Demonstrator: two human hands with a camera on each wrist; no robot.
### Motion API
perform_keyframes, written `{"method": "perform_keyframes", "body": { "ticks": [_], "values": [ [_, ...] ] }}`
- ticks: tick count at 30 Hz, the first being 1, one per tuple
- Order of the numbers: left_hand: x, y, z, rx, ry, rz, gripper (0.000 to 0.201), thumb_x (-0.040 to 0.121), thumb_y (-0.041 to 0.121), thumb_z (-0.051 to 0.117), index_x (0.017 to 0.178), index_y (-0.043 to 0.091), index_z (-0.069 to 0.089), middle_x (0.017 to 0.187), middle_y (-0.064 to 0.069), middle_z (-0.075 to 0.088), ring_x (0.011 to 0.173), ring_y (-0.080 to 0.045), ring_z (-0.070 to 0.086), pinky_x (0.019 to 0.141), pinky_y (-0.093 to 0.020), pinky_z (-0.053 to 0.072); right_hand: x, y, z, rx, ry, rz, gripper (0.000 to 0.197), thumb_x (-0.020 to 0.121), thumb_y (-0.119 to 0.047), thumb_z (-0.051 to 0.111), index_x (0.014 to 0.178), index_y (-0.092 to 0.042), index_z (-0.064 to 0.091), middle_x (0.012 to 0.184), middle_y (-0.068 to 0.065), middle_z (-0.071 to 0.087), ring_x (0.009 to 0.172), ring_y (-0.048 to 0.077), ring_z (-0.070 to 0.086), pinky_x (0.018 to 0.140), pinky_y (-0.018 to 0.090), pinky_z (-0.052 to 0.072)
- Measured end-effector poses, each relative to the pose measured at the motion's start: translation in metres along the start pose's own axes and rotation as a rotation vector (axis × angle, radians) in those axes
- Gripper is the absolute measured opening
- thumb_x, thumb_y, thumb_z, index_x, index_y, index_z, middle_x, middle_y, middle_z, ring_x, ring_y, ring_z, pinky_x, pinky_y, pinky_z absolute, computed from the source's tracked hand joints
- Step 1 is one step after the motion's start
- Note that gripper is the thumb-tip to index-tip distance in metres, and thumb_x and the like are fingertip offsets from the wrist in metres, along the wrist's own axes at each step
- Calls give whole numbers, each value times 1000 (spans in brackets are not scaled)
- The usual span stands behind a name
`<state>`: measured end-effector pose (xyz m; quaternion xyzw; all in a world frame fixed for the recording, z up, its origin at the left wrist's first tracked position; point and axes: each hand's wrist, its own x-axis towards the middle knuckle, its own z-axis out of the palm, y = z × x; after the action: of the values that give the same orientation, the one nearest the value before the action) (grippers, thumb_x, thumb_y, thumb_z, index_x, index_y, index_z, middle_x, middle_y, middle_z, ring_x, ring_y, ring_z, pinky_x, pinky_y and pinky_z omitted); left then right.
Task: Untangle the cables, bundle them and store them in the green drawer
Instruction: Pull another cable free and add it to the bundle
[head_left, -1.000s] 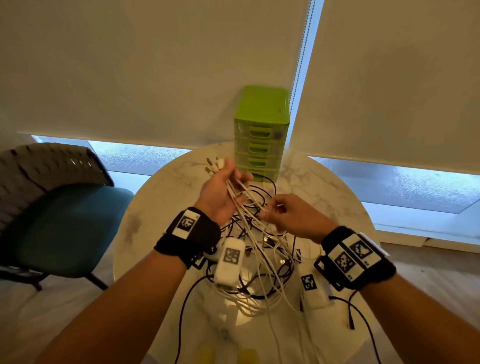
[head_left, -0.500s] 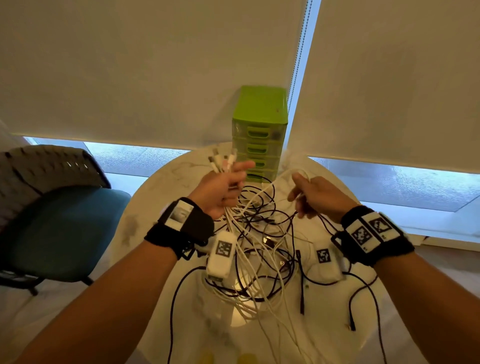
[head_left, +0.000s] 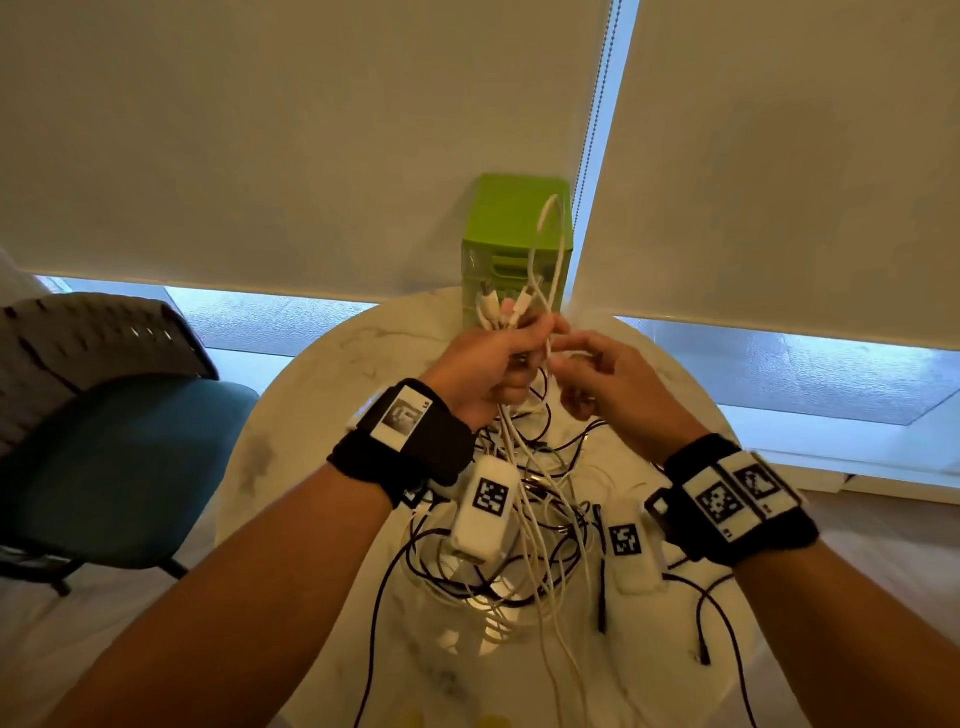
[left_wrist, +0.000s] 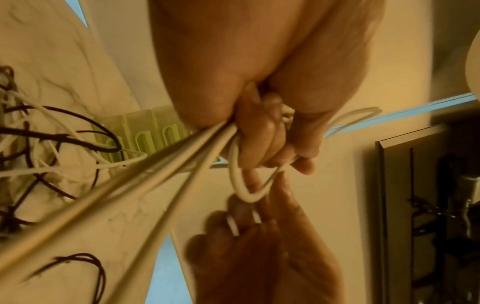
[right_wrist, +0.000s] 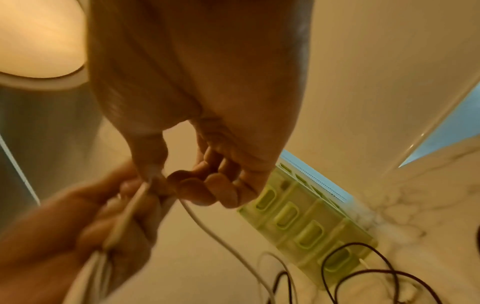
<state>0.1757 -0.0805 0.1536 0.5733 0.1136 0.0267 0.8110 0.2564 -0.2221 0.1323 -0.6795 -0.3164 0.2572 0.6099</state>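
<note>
My left hand is raised above the table and grips a bunch of white cables. Their plug ends stick up out of the fist, and the strands hang down to a tangle of black and white cables on the table. My right hand is close beside it, fingers curled, pinching one white cable at the left hand. A white loop arches up from both hands in front of the green drawer unit, whose drawers are closed.
The round marble table stands against lowered roller blinds, and a bead chain hangs beside the drawer unit. A teal chair is at the left. Black cable ends trail towards the table's right edge.
My right hand came back from the right to the left hand, bringing a white cable that now loops upward. Both hands have risen and moved toward the drawer unit.
</note>
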Motion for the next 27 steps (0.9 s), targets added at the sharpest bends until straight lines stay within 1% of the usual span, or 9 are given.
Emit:
{"method": "perform_keyframes", "body": {
  "ticks": [3, 7, 12, 15, 17, 19, 22, 24, 27],
  "values": [
    [-2, 9, -4, -85, -60, 28, 19, 100, 22, 42, 92, 14, 57, 59, 1, 39, 37, -2, 21, 36, -18, 9, 0, 8, 4, 94, -174, 171, 18, 98, -22, 49, 87, -22, 64, 65, 3, 57, 59, 18, 50, 55, 27, 40],
    [-8, 31, -11, -225, -121, 89, 15, 91, 25, 45, 88, 17, 57, 53, 5, 45, 33, 0, 23, 30, -12, 14, 3, 25, -1, -342, -337, 149, 16, 98, -17, 51, 86, -19, 62, 72, 2, 61, 62, 15, 58, 58, 25, 46],
    [-6, 27, -32, -261, -79, 43, 28, 97, 25, 39, 103, 18, 66, 53, 5, 44, 32, -1, 25, 29, -12, 15, 15, 18, -8, -453, -32, 139, 24, 101, -16, 44, 88, -10, 64, 81, 8, 61, 62, 13, 59, 49, 9, 42],
    [-1, -4, -38, 47, 145, -108, 22, 99, 17, 43, 105, 14, 64, 51, 4, 44, 34, -2, 26, 29, -13, 19, 19, -8, -7, -437, -45, 13, 27, 101, -14, 43, 95, -2, 66, 82, 9, 63, 62, 10, 60, 49, 8, 40],
    [-2, -22, -31, 237, 143, -136, 11, 96, 12, 51, 90, 12, 60, 48, 4, 45, 34, -4, 31, 30, -15, 22, 21, -24, -3, -491, -82, -122, 26, 100, -12, 44, 91, -4, 67, 77, 6, 64, 60, 4, 58, 55, 10, 42],
    [-3, -34, -21, 307, 95, -78, 19, 95, 9, 55, 77, 13, 57, 46, 5, 45, 33, -4, 36, 32, -15, 28, 23, -32, -3, -510, -69, -227, 23, 99, -12, 48, 86, -9, 66, 71, 3, 64, 61, 7, 59, 61, 16, 46],
    [1, -39, -20, 382, 122, -37, 13, 96, 15, 55, 86, 8, 60, 40, 9, 41, 31, -2, 35, 33, -15, 27, 21, -37, -7, -473, -21, -287, 20, 98, -10, 50, 91, -3, 67, 71, 4, 63, 64, 12, 60, 59, 13, 44],
    [2, -41, -27, 418, 161, -59, 17, 95, 23, 58, 96, 7, 62, 39, 10, 37, 30, -3, 29, 33, -14, 22, 17, -41, -13, -423, -4, -270, 18, 97, -7, 50, 94, -2, 67, 74, 6, 65, 65, 6, 62, 58, 9, 43],
    [-1, -39, -27, 385, 182, -25, 27, 95, 32, 57, 88, 8, 66, 42, 7, 36, 33, -5, 26, 36, -15, 20, 12, -43, -22, -349, -29, -251, 17, 96, -3, 51, 102, -1, 67, 84, 14, 67, 69, 2, 64, 59, 7, 44]
  ]
}}
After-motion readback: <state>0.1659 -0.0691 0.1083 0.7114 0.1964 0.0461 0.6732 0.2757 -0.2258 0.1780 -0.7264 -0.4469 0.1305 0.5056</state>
